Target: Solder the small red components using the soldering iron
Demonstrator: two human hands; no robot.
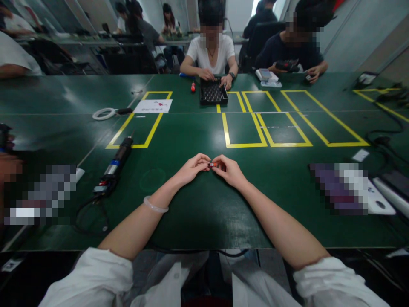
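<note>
In the middle of the green table, my left hand [195, 167] and my right hand [227, 169] meet with the fingertips pinched together. Between them they hold a small orange-and-dark part [211, 165], with a light spot on it. It is too small to make out its kind, and my fingers partly cover it. Both forearms rest on or just over the table, and a pale bangle [155, 205] circles my left wrist. Left of my hands lies an electric screwdriver [112, 166], its cable coiling near its lower end.
Across the green table [188, 204], a co-worker has both hands at a black tray [214, 91] of small parts, beside a small red object [193, 87]. Yellow tape [246, 145] marks rectangles. A paper sheet [153, 105] and white ring [104, 114] lie left; pixelated items flank both sides.
</note>
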